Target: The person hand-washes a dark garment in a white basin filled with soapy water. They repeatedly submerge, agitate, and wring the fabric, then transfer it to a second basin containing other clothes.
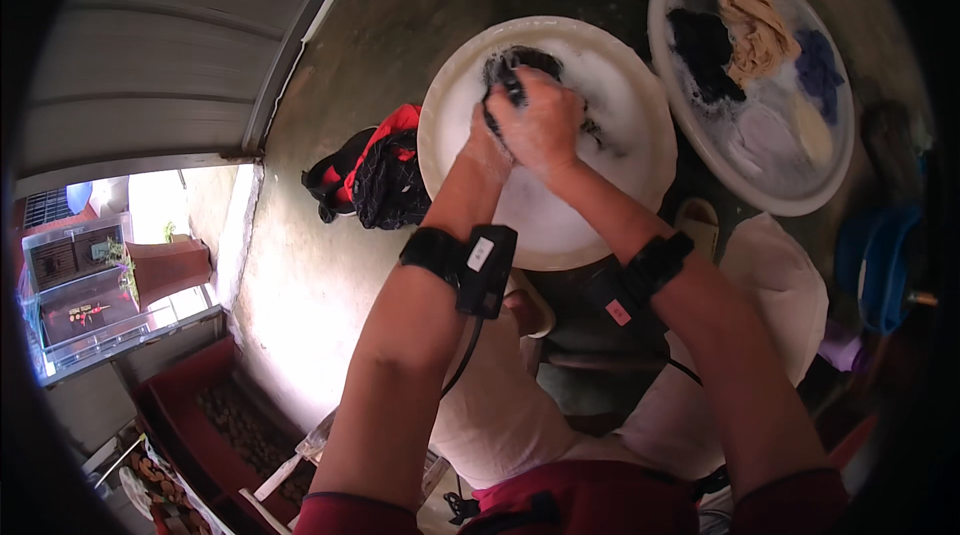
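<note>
A round cream basin (655, 100) full of white suds stands on the floor in front of me. Over its left part, my left hand (488, 143) and my right hand (543, 123) are pressed together, closed on a wet black cloth (510, 83). Foam clings to the cloth, and part of it trails down into the suds behind my fingers. My right hand lies over the top and partly hides the left one. More dark fabric shows through the foam to the right of my hands.
To the right, an oval white tub (660, 10) holds soapy water with tan cloth (758, 35), black cloth (702, 50) and blue cloth (818, 75). Black and red clothes (385, 170) lie in a heap left of the basin. A blue plastic container (885, 270) stands at far right.
</note>
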`<action>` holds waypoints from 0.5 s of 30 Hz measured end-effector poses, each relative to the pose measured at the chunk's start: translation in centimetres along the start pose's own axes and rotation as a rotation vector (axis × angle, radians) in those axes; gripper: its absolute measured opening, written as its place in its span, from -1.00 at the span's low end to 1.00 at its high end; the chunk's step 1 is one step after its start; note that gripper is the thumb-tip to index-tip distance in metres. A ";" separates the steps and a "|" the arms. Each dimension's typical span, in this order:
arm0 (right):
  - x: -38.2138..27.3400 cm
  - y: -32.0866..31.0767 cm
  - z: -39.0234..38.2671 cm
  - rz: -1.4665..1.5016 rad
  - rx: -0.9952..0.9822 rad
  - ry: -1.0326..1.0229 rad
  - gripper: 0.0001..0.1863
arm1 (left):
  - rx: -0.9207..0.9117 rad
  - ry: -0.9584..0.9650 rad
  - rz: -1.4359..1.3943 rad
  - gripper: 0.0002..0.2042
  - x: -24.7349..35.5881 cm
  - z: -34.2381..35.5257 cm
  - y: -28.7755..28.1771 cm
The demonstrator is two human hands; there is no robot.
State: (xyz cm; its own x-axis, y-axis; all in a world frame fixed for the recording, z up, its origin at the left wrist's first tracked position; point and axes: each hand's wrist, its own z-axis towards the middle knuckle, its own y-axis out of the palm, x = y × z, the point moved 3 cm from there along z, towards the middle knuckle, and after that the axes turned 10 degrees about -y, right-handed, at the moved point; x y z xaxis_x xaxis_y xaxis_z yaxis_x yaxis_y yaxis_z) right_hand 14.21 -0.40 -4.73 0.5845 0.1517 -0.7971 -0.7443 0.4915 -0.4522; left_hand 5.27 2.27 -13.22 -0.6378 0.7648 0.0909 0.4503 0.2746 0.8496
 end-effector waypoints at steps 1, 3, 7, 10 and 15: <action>-0.7 0.5 -0.3 0.048 -0.029 -0.127 -0.62 | 0.045 0.077 0.454 -0.68 0.4 -0.2 0.3; 0.9 0.4 -0.2 -0.057 0.112 0.034 -0.66 | 0.332 0.235 1.015 -0.68 1.2 -0.2 0.9; 8.3 -0.4 -0.1 -0.106 -0.036 0.338 -0.68 | 0.571 0.195 0.573 -0.66 -0.7 -0.1 2.1; 11.7 -0.1 -1.7 -0.249 0.002 0.397 -0.58 | 0.888 0.255 0.600 -0.64 -1.3 -0.3 2.6; 14.7 -0.3 -5.1 -0.415 -0.189 0.402 -0.32 | 0.930 0.231 1.470 -0.49 -0.9 0.7 -0.4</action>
State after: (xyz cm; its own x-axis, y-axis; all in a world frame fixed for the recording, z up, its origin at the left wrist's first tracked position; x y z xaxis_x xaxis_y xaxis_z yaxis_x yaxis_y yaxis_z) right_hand 21.41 -2.68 -18.38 0.6973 -0.3740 -0.6114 -0.5468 0.2740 -0.7912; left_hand 6.09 1.89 -13.97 0.5602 0.5939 0.5775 0.8064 -0.2317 -0.5441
